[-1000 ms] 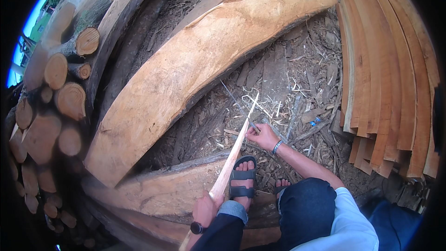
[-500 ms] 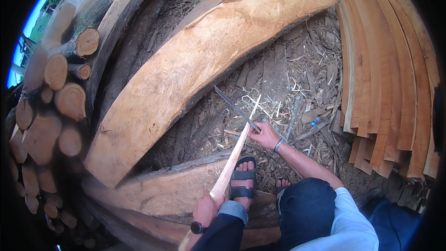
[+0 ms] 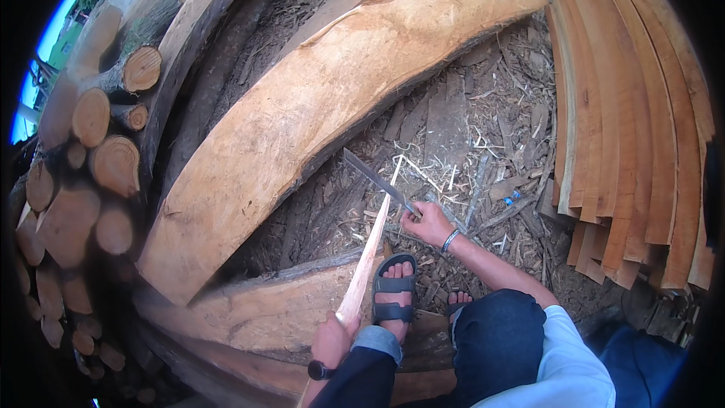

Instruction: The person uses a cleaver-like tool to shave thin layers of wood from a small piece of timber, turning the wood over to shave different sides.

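Observation:
My left hand (image 3: 331,341), with a dark watch on the wrist, is closed around the thick lower part of a pale wooden stick (image 3: 370,253). The stick slants up and away, thinning to a sharp tip. My right hand (image 3: 429,224) grips the handle of a long-bladed knife (image 3: 370,172). The blade points up and left and crosses the stick a little below its tip; whether they touch, I cannot tell. Just right of the stick is my sandalled foot (image 3: 395,287).
A big curved timber slab (image 3: 332,98) lies beyond my hands, and another slab (image 3: 264,310) lies nearer. Cut logs (image 3: 117,165) are piled at the left. Long planks (image 3: 627,128) are stacked at the right. Bark and shavings (image 3: 483,143) litter the ground.
The stick's tip has swung left, and the stick now stands steeper. The knife has shifted slightly left and down. My left hand has hardly moved.

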{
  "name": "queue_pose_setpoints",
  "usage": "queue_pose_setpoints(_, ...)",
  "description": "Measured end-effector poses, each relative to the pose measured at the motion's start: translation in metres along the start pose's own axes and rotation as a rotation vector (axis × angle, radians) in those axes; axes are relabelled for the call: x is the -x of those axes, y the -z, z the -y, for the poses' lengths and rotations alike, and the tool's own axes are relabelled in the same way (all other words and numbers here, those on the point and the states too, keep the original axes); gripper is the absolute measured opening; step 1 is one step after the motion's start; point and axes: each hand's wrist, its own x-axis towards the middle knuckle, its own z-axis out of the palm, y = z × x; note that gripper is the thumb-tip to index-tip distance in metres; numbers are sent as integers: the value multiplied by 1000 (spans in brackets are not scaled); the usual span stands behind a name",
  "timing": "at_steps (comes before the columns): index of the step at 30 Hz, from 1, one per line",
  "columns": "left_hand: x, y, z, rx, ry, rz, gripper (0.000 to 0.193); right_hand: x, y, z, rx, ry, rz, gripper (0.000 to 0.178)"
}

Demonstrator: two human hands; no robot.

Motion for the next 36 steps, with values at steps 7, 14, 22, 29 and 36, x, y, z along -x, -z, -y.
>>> queue_pose_setpoints(7, 4, 9, 6, 176, 32, 61, 67, 12, 2, 14, 235, 42, 199, 46)
queue_pose_setpoints(14, -17, -10, 38, 343, 4, 132, 60, 36, 2, 22, 537, 195, 339, 53)
queue_pose_setpoints(22, -13, -1, 44, 701, 29, 300, 55, 23, 13, 22, 637, -39, 225, 51)
queue_pose_setpoints(29, -9, 3, 42, 729, 58, 283, 49, 23, 22, 25, 688, -28, 280, 55)
queue_pose_setpoints(36, -10, -6, 50, 789, 45, 307, 48, 29, 24, 16, 706, -1, 247, 55)
